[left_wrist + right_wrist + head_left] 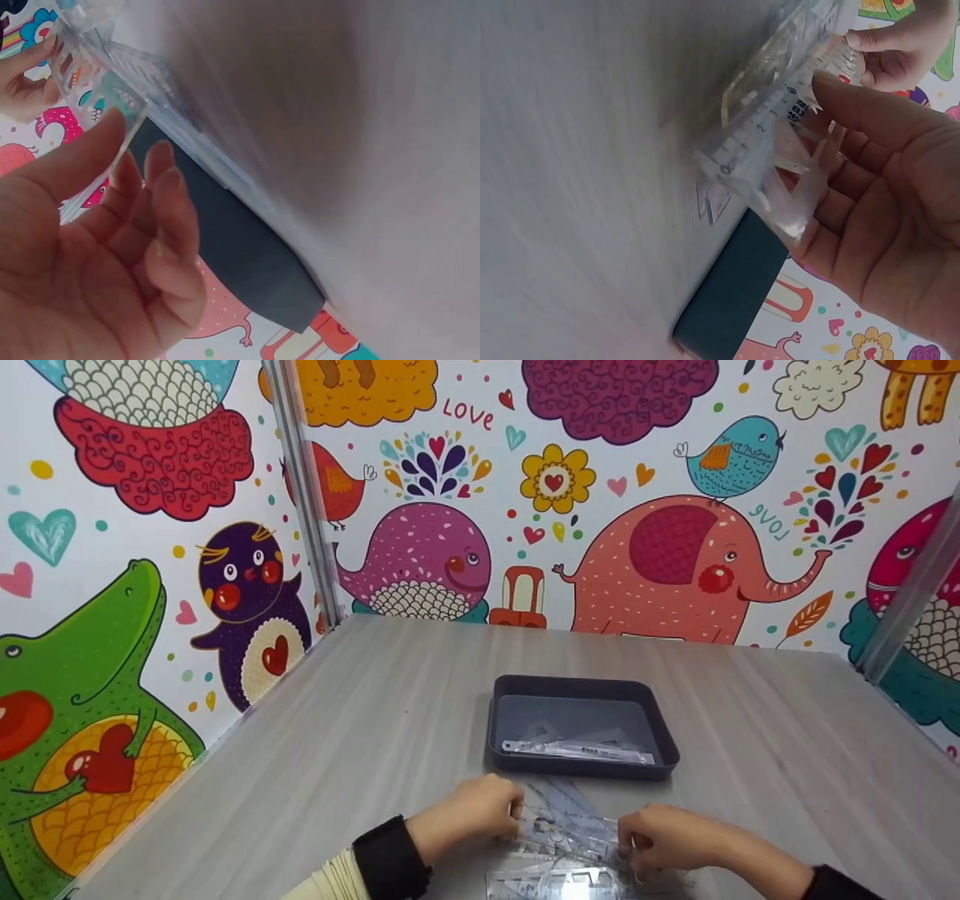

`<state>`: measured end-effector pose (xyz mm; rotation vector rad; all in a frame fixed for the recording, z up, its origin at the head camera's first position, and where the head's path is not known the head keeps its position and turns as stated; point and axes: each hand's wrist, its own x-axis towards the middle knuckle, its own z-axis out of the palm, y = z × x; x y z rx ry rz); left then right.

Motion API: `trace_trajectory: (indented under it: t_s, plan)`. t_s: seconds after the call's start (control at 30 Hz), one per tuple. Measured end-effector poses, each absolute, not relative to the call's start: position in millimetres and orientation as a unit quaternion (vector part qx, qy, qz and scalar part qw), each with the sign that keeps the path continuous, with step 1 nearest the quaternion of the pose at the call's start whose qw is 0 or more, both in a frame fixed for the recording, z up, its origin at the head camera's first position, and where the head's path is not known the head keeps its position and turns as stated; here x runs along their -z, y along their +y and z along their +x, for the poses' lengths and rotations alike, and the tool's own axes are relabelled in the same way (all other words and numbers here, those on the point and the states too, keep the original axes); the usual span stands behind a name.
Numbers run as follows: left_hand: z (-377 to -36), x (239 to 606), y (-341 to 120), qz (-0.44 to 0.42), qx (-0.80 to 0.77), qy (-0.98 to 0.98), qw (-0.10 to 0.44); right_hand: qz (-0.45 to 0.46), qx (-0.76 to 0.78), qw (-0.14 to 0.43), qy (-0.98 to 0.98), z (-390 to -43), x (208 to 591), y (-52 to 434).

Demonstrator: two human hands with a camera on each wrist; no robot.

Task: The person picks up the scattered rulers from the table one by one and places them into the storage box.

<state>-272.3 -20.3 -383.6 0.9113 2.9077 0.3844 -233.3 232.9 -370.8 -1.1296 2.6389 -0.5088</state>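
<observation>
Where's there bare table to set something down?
Bare table: left of the dark tray to the left wall; behind the tray to the back wall; right of the tray to the right wall. Crowded: in front of the tray, where left hand and right hand hold clear rulers.

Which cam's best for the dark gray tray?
Head view. It shows the tray from above: full rim, inside, and the ruler lying in it. Left wrist shows only its outer side, partly behind the left hand; right wrist also shows just the outer side.
</observation>
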Motion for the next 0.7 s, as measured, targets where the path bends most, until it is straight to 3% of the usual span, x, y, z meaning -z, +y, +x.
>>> trace_trajectory:
  t_s: [0.27,0.7]
  plan:
    - [-273.0,383.8,-21.3,0.287,-0.147,0.946,0.039,-0.418,0.173,0.063,0.890,-236.2,373.5,237.3]
    - [-276.0,386.0,-13.5,0.314,-0.151,0.937,0.018,-0.405,0.191,0.062,0.892,-233.1,373.7,242.5]
